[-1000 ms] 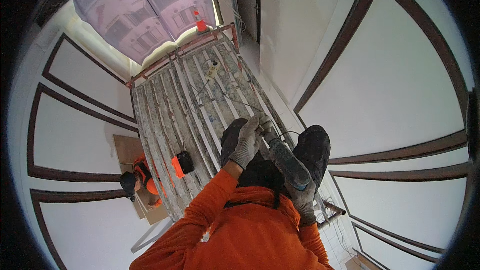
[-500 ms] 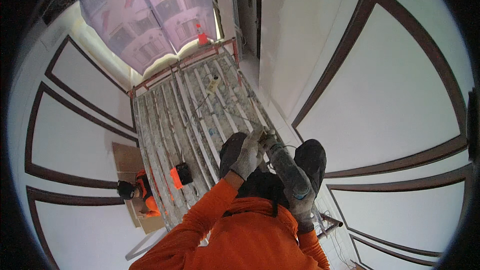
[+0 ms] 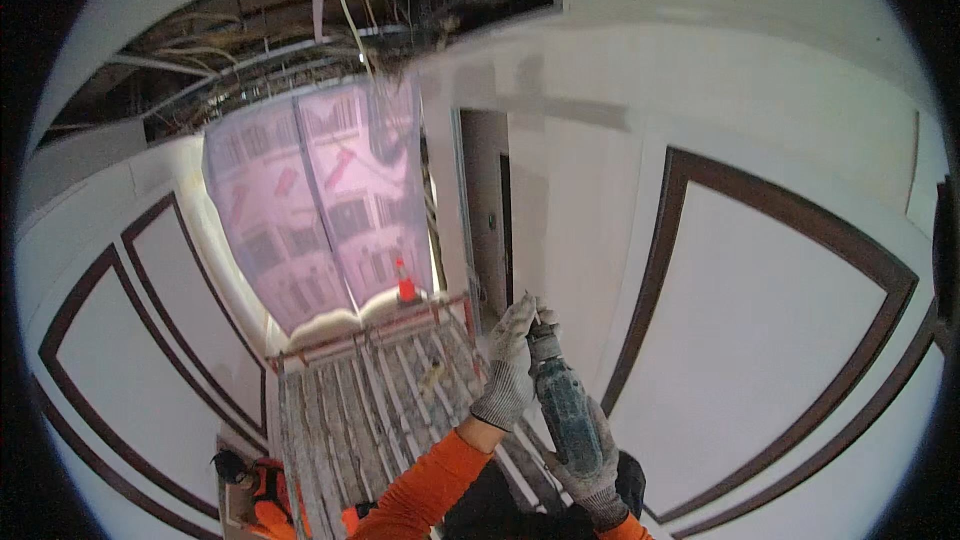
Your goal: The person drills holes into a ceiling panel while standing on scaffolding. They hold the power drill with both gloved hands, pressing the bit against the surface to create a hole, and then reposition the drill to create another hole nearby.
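Observation:
My left hand (image 3: 508,360), in a grey knit glove, is closed at the narrow front end of a dusty dark teal power tool (image 3: 567,410), around a small metal piece at its tip that I cannot make out well. My right hand (image 3: 585,470), also gloved, grips the lower body of the tool from below and the right. The tool stands nearly upright in front of me, above my dark knees and the slatted, plaster-stained platform (image 3: 345,410).
A co-worker (image 3: 262,490) in orange is low at the platform's left. An orange cone (image 3: 405,282) stands by the red railing before a pink sheet (image 3: 320,190). Wires hang from the open ceiling (image 3: 260,40). A doorway (image 3: 485,200) and framed wall panels (image 3: 770,330) flank the platform.
The view has tilted up, bringing the ceiling opening into sight. Both hands have lifted the tool away from my lap to a more upright position.

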`<control>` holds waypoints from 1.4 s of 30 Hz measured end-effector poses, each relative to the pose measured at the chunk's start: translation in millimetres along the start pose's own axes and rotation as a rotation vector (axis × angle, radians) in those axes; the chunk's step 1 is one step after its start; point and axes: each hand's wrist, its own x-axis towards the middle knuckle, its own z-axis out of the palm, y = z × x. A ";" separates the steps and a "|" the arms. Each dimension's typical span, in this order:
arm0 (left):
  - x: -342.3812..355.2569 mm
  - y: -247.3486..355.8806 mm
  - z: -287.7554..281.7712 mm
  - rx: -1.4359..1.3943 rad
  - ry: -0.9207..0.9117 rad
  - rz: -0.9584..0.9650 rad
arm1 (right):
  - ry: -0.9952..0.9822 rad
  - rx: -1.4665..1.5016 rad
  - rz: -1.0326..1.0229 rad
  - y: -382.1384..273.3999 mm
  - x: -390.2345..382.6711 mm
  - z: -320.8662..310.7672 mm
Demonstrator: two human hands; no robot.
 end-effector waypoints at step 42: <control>-72.8 265.7 414.7 0.357 -0.707 0.929 | 0.733 -0.725 -1.384 -427.2 215.5 -52.3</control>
